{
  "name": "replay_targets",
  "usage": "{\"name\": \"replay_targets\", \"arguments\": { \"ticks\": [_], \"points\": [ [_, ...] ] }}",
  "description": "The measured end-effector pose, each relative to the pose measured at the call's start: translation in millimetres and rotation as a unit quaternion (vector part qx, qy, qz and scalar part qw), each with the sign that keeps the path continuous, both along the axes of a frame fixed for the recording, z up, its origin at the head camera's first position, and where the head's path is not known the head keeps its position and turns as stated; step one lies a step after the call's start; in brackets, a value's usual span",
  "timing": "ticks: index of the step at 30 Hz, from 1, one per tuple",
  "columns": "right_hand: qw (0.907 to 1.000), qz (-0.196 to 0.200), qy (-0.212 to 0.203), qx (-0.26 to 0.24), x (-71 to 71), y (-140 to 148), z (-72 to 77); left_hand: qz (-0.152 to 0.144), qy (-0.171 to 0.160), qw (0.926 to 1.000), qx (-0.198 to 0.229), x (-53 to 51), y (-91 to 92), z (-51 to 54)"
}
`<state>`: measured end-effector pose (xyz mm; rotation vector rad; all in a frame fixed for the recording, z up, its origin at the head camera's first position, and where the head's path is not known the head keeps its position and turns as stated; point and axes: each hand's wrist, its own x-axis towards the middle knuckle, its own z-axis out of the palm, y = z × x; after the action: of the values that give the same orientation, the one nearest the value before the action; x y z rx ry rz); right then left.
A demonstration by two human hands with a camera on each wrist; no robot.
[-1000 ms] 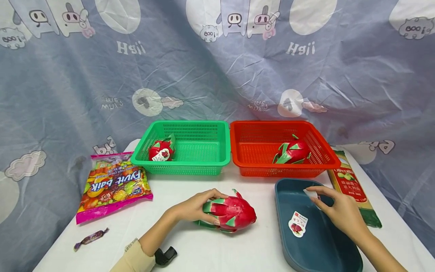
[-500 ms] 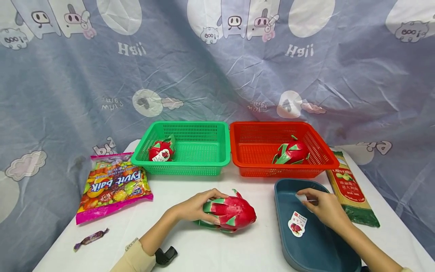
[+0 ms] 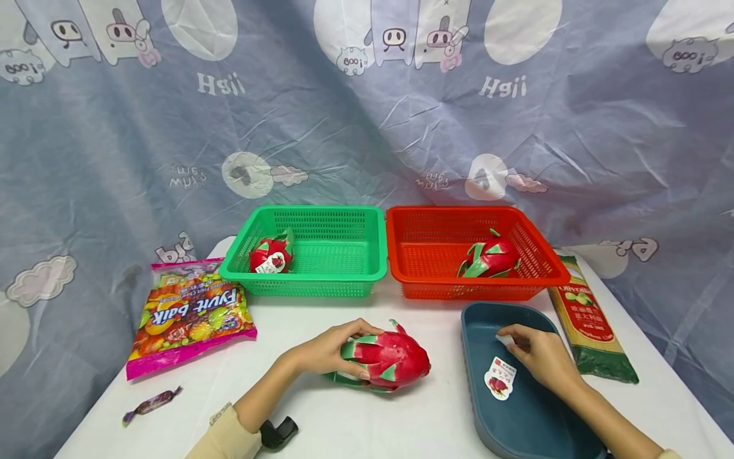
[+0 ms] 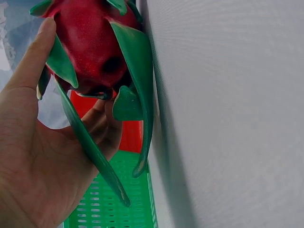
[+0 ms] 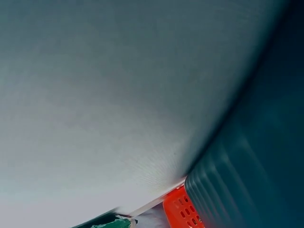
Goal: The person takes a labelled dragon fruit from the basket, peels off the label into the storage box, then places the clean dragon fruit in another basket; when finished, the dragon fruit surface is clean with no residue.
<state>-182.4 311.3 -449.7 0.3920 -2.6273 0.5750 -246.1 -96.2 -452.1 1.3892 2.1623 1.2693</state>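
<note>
My left hand (image 3: pixel 338 350) grips a red dragon fruit (image 3: pixel 398 360) with green scales, lying on its side on the white table. In the left wrist view, the thumb and fingers of that hand (image 4: pixel 42 142) wrap the fruit (image 4: pixel 90 42), and its long green leaves hang toward the palm. Over the dark blue tray (image 3: pixel 487 421), my right hand (image 3: pixel 545 360) pinches a small white sticker (image 3: pixel 504 340), partly covered by the fingers. Below it, a dragon fruit sticker (image 3: pixel 500 378) lies flat on the tray floor. The right wrist view does not show the hand.
A green basket (image 3: pixel 304 276) and a red basket (image 3: pixel 482 281) stand side by side behind, each with one dragon fruit; the left one bears a sticker. A candy bag (image 3: pixel 192 315) and wrapped candy (image 3: pixel 151 405) lie left. A pasta pack (image 3: pixel 593 325) lies right of the tray.
Over the tray, my right hand has moved left and slightly down with the white sticker between its fingers. My left hand and its dragon fruit stay in place.
</note>
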Motion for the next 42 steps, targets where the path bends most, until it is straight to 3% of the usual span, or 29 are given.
{"name": "replay_targets", "arguments": {
  "ticks": [20, 27, 32, 42],
  "points": [
    [0.9959, 0.011, -0.089, -0.005, 2.3, 0.5, -0.5, -0.003, -0.007, 1.0000, -0.001, -1.2, 2.9, 1.0],
    [0.9939, 0.049, -0.098, -0.015, 2.7, 2.9, -2.9, -0.001, -0.004, 1.0000, -0.003, -1.6, 2.0, -0.5],
    [0.9893, 0.087, -0.104, -0.054, 2.4, 2.0, -3.2, 0.005, -0.005, 1.0000, -0.006, -1.4, 0.9, -1.7],
    [0.9848, 0.091, -0.126, -0.077, 1.1, 1.8, -2.8, 0.003, -0.003, 1.0000, -0.001, -1.6, 0.0, -1.8]
  ]
}}
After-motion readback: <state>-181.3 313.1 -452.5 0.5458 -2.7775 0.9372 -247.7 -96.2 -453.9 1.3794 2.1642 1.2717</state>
